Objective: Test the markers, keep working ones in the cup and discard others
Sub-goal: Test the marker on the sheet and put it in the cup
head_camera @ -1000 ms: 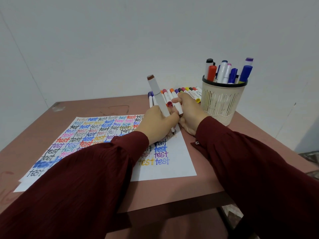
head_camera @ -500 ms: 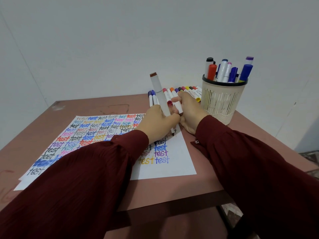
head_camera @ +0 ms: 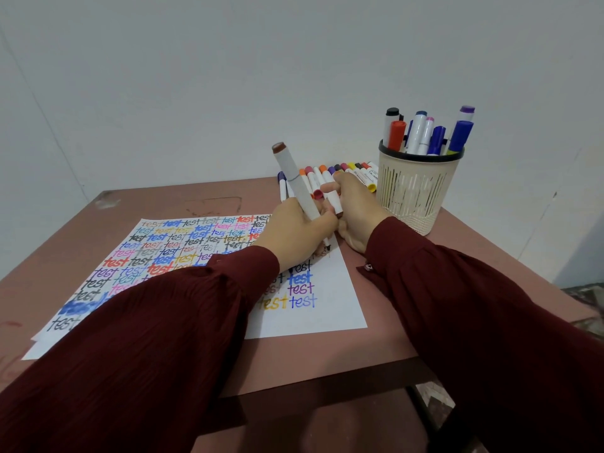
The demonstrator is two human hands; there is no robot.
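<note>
Grips a grey marker in the left hand, brown end up, tip down on the paper beside the written words. Pinches a white cap in the right hand, right against the left. Shows a row of markers lying on the counter behind, just beside the cup of upright markers.

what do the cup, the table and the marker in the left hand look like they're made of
Cup: likely moulded plastic, matte cream, slotted walls, black rim.
Table: probably painted or laminated board, dull reddish-brown, scuffed at the far corner.
Marker: seemingly smooth plastic, pale grey barrel, brown end.
</note>
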